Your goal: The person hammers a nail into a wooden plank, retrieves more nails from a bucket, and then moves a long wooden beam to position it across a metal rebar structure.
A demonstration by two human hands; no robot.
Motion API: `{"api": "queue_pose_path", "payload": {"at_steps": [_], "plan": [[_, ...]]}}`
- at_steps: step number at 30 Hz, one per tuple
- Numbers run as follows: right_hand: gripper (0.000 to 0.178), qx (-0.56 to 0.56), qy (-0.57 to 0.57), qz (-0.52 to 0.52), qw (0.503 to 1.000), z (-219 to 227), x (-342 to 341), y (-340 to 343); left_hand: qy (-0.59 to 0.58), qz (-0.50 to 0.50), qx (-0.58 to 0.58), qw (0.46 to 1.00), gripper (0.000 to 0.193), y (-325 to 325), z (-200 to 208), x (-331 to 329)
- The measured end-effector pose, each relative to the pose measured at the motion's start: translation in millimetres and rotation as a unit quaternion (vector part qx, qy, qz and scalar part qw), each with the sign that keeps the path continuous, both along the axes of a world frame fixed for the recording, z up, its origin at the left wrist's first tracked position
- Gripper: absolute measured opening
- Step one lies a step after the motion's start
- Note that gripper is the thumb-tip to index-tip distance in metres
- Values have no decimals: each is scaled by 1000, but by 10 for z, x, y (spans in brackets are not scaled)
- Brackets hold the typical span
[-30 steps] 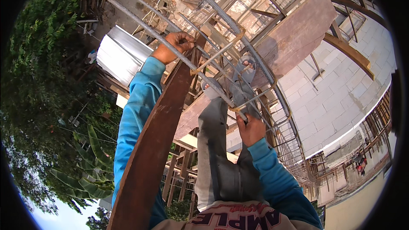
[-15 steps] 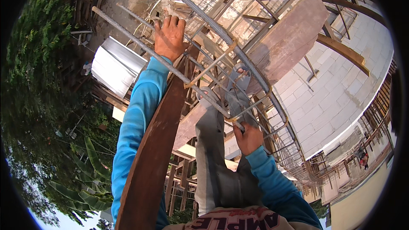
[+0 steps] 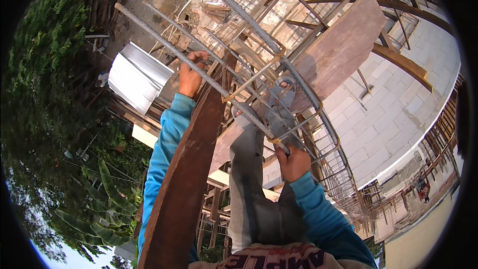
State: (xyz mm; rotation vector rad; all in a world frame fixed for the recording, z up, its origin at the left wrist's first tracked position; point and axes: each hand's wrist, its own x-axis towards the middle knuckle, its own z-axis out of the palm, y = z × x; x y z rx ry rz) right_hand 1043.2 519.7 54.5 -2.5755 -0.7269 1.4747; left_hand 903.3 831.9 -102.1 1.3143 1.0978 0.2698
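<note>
A cage of steel reinforcing bars [image 3: 251, 115] slants across the view in front of me, its long bars crossed by thin rusty stirrups [image 3: 254, 77]. My right hand [image 3: 296, 163] is closed around the near long bar, close to a stirrup corner. Farther along that same bar is my left hand [image 3: 190, 77], behind it, with fingers curled up on its far side; the bar partly hides the palm. Close beside my left forearm runs a dark brown wooden beam [image 3: 184, 169], its far end under the bars.
Below, my sandaled feet stand by a wide wooden plank [image 3: 338, 45]. A grey block wall [image 3: 393, 119] lies to the right, with timber framing above it. Shiny metal sheets [image 3: 137, 77] and trees [image 3: 45, 69] are at left. A distant person [image 3: 423, 191] shows at far right.
My left hand has slipped from over the bars to behind the near bar, and its spread fingers have curled. The bars sit slightly farther right in view. My right hand keeps its grip.
</note>
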Motion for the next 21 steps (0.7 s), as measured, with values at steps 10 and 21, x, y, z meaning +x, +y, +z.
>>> {"api": "queue_pose_path", "payload": {"at_steps": [10,21], "plan": [[27,24,-50,-1,998,-60,-19,-33,-6,-284,-65,956,45,23,12,154],[25,29,-24,-1,999,-14,40,30,138,-435,327,828,39,182,24,57]]}}
